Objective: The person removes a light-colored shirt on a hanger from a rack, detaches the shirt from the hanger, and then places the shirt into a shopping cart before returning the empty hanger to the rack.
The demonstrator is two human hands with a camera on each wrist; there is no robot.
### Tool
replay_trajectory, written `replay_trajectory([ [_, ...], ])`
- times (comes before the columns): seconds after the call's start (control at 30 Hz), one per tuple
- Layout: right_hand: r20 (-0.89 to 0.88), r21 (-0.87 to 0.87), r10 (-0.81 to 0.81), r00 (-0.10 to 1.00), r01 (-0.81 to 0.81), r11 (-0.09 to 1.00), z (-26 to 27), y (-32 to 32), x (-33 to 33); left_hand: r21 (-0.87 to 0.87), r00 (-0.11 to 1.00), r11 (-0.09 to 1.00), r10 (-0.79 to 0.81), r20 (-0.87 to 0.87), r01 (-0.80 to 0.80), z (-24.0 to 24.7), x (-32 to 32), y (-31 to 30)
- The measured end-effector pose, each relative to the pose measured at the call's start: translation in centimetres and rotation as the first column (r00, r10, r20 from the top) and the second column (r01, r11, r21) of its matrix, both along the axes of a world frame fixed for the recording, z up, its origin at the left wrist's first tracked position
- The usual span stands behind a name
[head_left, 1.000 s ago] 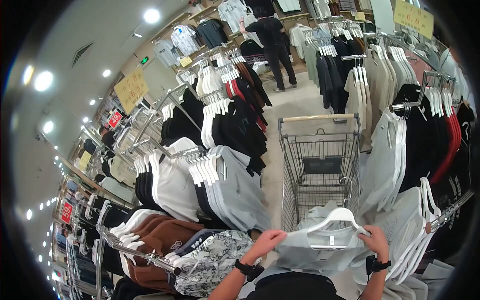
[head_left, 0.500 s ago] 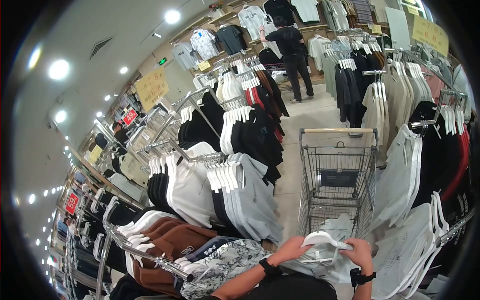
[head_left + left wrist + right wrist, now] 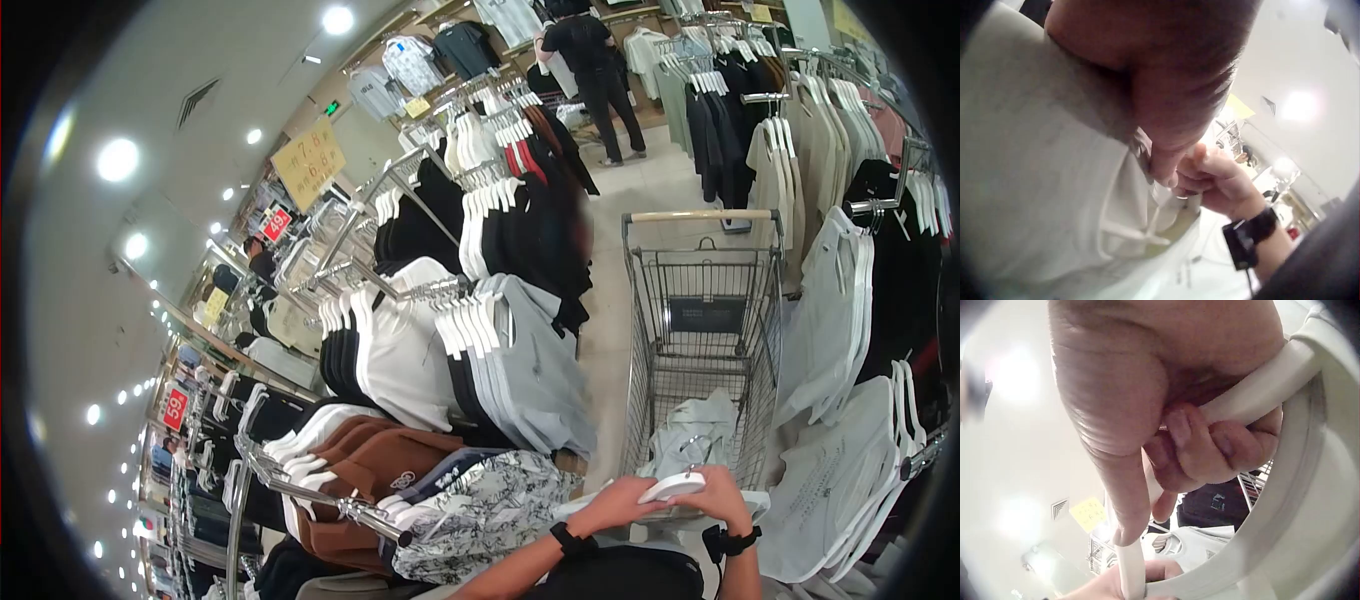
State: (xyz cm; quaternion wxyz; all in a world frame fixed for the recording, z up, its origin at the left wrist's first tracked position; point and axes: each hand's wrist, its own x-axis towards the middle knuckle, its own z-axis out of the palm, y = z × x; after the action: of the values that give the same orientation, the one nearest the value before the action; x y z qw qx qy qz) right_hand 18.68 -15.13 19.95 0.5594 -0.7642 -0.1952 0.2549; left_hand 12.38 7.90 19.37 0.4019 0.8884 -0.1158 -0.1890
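Observation:
In front of my body I hold a pale grey T-shirt (image 3: 1029, 156) on a white clothes hanger (image 3: 672, 488). My right hand (image 3: 722, 502) curls its fingers round one arm of the hanger, thumb along the plastic, as the right wrist view shows close up. At the other side my left hand (image 3: 618, 508) grips the hanger where it meets the collar (image 3: 1272, 506). Both hands are near each other, with the shirt hanging below them. Just beyond, a crumpled pale garment (image 3: 690, 430) lies in a wire shopping cart (image 3: 640, 340).
Racks of hanging shirts line both sides of the aisle: brown shirts (image 3: 400, 470) and patterned ones (image 3: 490, 505) at left, grey shirts (image 3: 825, 490) at right. A metal rail end (image 3: 400, 537) juts out near my left forearm. A person in black (image 3: 590, 70) stands farther back.
My hands have come closer together on the hanger, and the shirt, earlier spread out between them, has tipped and bunched. The head view has shifted, with the cart now farther right.

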Motion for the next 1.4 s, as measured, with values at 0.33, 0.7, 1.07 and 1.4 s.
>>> replay_trajectory([
  [0.33, 0.046, -0.090, -0.114, 0.992, 0.118, 0.989, 1.9, -4.4, -0.8, 0.242, 0.925, 0.909, 0.276, 0.261, -0.340, -0.8, -4.0, 1.2],
  [0.7, 0.186, -0.165, -0.290, 0.939, 0.321, 0.933, 2.8, -11.2, -2.6, 0.129, 0.942, 0.940, 0.327, -0.080, -0.315, -7.3, -5.1, -1.9],
  [1.07, 0.216, -0.211, -0.376, 0.901, 0.420, 0.883, 2.6, -15.1, -5.1, -0.190, 0.849, 0.963, 0.065, -0.525, -0.191, -7.6, -3.4, -3.6],
  [1.4, 0.246, -0.196, -0.316, 0.916, 0.366, 0.910, 1.9, -14.8, -3.5, -0.203, 0.796, 0.958, 0.040, -0.604, -0.203, -7.9, -4.5, -2.7],
])
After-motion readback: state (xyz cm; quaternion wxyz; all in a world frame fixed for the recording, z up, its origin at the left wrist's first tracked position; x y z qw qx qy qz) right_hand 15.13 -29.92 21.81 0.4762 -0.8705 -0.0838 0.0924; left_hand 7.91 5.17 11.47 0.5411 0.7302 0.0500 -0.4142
